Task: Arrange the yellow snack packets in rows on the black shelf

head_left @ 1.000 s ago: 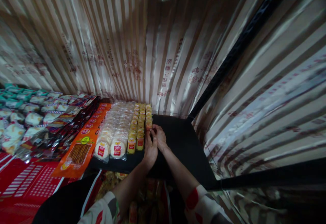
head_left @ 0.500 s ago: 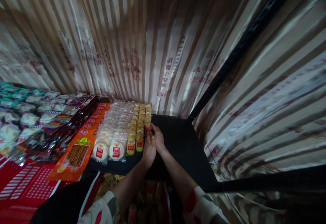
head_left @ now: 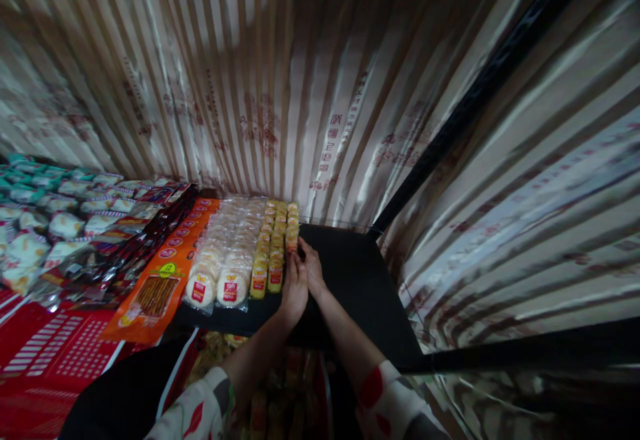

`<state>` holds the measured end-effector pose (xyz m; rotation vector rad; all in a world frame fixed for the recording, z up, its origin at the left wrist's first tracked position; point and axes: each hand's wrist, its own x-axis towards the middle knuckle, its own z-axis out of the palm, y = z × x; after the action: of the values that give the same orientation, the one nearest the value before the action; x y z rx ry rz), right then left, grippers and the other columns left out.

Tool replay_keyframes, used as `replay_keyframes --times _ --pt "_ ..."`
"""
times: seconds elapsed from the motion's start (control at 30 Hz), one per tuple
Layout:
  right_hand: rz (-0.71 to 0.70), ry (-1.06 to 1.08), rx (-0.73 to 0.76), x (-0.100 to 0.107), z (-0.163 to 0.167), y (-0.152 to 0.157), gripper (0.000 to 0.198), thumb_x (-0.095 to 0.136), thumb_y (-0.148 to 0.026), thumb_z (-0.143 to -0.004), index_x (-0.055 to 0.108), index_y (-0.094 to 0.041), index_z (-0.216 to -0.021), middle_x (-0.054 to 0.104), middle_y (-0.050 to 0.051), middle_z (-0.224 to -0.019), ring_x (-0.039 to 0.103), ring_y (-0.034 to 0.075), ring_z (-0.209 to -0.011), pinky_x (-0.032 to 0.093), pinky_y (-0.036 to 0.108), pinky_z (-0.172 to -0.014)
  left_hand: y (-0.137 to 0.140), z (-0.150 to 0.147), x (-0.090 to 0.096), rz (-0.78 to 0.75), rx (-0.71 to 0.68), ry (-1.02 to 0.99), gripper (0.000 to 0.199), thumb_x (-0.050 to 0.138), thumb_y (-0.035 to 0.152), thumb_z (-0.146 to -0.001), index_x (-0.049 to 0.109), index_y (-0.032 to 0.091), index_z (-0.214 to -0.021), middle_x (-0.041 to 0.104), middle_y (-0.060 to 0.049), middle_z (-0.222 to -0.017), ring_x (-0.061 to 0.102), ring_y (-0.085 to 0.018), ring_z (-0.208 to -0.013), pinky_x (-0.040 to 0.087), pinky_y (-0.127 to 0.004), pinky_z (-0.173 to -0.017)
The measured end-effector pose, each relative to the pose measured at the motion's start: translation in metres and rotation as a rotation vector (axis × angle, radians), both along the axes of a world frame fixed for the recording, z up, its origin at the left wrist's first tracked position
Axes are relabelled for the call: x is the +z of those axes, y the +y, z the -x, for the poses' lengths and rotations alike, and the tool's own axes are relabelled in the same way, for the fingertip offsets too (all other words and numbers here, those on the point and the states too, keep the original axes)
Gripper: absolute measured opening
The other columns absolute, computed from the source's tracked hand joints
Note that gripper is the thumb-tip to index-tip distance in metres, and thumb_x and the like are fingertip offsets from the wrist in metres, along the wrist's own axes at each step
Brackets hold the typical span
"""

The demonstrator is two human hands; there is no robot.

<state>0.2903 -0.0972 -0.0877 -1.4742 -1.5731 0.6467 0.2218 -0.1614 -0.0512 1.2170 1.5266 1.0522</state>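
Note:
My left hand (head_left: 295, 285) and my right hand (head_left: 312, 269) are side by side at the front of the third, shorter row of small yellow snack packs (head_left: 293, 239). Both hands are closed, fingertips pressed around the front pack of that row; part of the grip is hidden behind the fingers. Just left, two longer rows of yellow packs with red labels (head_left: 259, 280) lie on the black shelf (head_left: 355, 293). Beyond them are two rows of clear-wrapped round white crackers (head_left: 231, 288).
An orange snack bag (head_left: 150, 293), dark red packets (head_left: 145, 227) and white and green bags (head_left: 65, 225) lie leftward. A red basket (head_left: 55, 360) is lower left; another crate of yellow packs (head_left: 280, 400) sits below. Striped sheeting (head_left: 270, 93) and a black post (head_left: 450, 120) stand behind.
The view has shifted slightly, so the goods sit a little further right. Both hands stay at the front of the third yellow row, nearly unchanged.

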Motion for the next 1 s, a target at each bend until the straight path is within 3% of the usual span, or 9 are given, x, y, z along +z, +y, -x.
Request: replay_keyframes --times 0.2,0.33,0.5,0.6,0.7,0.8,0.93,1.0 --pt "0.052 0.016 -0.075 0.005 -0.001 -0.018 0.054 0.053 -0.034 -0.074 0.052 -0.01 -0.122 0.056 0.015 -0.121 0.05 0.024 -0.112 0.045 0.037 -0.092 -0.027 0.002 0.004 0.054 0.039 0.051 0.051 0.03 0.028 -0.09 0.033 0.008 -0.137 0.034 -0.012 -0.143 0.031 -0.017 -0.133 0.021 -0.031 -0.112" --pt "0.027 0.053 -0.081 0.011 0.003 -0.046 0.047 0.047 -0.033 -0.078 0.053 -0.013 -0.119 0.056 0.013 -0.119 0.057 0.02 -0.1 0.049 0.034 -0.084 -0.051 0.004 0.0 0.015 0.102 0.111 0.046 0.032 0.024 -0.088 0.043 0.01 -0.13 0.049 -0.012 -0.133 0.045 -0.018 -0.123 0.031 -0.031 -0.107" --pt "0.026 0.124 -0.034 0.013 0.017 -0.101 0.038 0.043 -0.031 -0.082 0.056 -0.016 -0.114 0.061 0.011 -0.111 0.06 0.018 -0.095 0.049 0.033 -0.085 -0.091 0.015 -0.012 -0.115 0.114 0.183 0.041 0.03 0.018 -0.085 0.053 0.01 -0.118 0.058 -0.012 -0.119 0.051 -0.019 -0.113 0.036 -0.03 -0.102" --pt "-0.01 0.141 0.018 0.016 0.03 -0.142 0.034 0.039 -0.028 -0.084 0.057 -0.018 -0.111 0.064 0.009 -0.105 0.062 0.016 -0.086 0.05 0.032 -0.081 -0.123 0.035 -0.018 -0.193 0.054 0.152 0.039 0.026 0.019 -0.087 0.056 0.015 -0.111 0.061 -0.01 -0.108 0.055 -0.017 -0.104 0.041 -0.03 -0.095" --pt "-0.027 0.075 0.146 0.016 0.044 -0.181 0.029 0.039 -0.025 -0.085 0.062 -0.02 -0.1 0.066 0.007 -0.097 0.063 0.017 -0.086 0.05 0.031 -0.081 -0.153 0.064 -0.031 -0.175 -0.008 0.163 0.032 0.029 0.025 -0.087 0.059 0.019 -0.099 0.062 -0.008 -0.098 0.057 -0.018 -0.094 0.044 -0.032 -0.089" --pt "0.038 -0.012 0.235 0.002 0.059 -0.21 0.027 0.039 -0.022 -0.084 0.065 -0.023 -0.092 0.067 0.006 -0.095 0.062 0.018 -0.092 0.047 0.033 -0.087 -0.172 0.093 -0.049 -0.131 -0.087 0.194 0.027 0.036 0.022 -0.084 0.059 0.02 -0.097 0.062 -0.007 -0.1 0.056 -0.018 -0.096 0.043 -0.032 -0.09" --pt "0.238 -0.041 0.272 -0.042 0.08 -0.222 0.029 0.046 -0.014 -0.074 0.065 -0.023 -0.094 0.067 0.006 -0.1 0.062 0.021 -0.096 0.046 0.038 -0.091 -0.172 0.126 -0.074 0.106 -0.077 0.46 0.026 0.04 0.016 -0.079 0.061 0.02 -0.093 0.06 -0.009 -0.108 0.054 -0.021 -0.106 0.039 -0.035 -0.095" --pt "0.333 -0.004 0.25 -0.064 0.089 -0.219 0.03 0.046 -0.012 -0.072 0.066 -0.024 -0.091 0.069 0.005 -0.093 0.064 0.022 -0.09 0.048 0.041 -0.087 -0.164 0.139 -0.084 0.207 -0.071 0.597 0.03 0.041 0.014 -0.078 0.059 0.017 -0.101 0.057 -0.012 -0.116 0.05 -0.024 -0.112 0.037 -0.038 -0.098"
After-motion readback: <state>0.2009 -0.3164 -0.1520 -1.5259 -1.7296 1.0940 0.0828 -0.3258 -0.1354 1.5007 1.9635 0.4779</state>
